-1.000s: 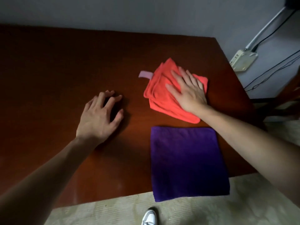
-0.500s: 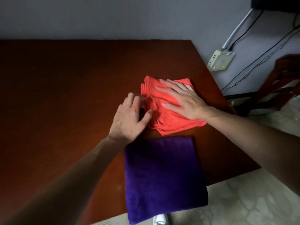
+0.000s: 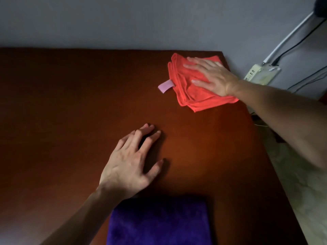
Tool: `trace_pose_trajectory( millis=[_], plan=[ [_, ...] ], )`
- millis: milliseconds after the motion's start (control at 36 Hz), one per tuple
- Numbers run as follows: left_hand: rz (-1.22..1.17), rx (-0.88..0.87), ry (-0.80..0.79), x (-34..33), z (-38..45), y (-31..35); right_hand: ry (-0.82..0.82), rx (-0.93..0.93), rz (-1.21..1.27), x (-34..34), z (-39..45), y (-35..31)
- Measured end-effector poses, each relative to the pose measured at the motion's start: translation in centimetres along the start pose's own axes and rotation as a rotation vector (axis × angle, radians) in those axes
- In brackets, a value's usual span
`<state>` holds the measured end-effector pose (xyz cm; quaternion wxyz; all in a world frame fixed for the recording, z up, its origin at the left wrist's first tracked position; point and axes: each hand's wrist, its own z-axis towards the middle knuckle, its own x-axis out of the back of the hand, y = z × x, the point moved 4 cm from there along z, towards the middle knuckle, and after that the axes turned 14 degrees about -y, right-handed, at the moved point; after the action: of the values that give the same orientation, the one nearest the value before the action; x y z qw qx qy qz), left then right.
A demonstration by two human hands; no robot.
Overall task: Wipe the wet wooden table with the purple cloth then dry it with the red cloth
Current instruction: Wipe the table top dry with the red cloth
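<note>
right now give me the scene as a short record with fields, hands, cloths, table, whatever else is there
right hand: flat, fingers straight, pressing on the red cloth
left hand: fingers spread, on the bare wood, holding nothing
red cloth: folded, at the far right corner of the table, pale purple tag sticking out on its left
purple cloth: folded flat at the near edge, untouched
wooden table: dark reddish brown; wetness cannot be told
beyond table: power strip and cables by the wall
</note>
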<state>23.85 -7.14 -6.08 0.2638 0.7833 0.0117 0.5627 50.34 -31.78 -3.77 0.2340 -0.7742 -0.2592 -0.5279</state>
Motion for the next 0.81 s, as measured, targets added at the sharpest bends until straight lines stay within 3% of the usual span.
trace_pose_trajectory(
  millis=[250,444,806],
  plan=[
    [0.050,0.028,0.026,0.0,-0.1,0.2,0.031,-0.054,0.025,1.4,1.6,2.4],
    [0.089,0.015,0.043,0.0,-0.1,0.4,0.111,-0.228,0.094,-0.1,-0.5,1.6],
    [0.081,0.071,0.033,-0.2,-0.2,0.4,0.199,-0.306,0.102,-6.3,-12.9,-6.1]
  ],
)
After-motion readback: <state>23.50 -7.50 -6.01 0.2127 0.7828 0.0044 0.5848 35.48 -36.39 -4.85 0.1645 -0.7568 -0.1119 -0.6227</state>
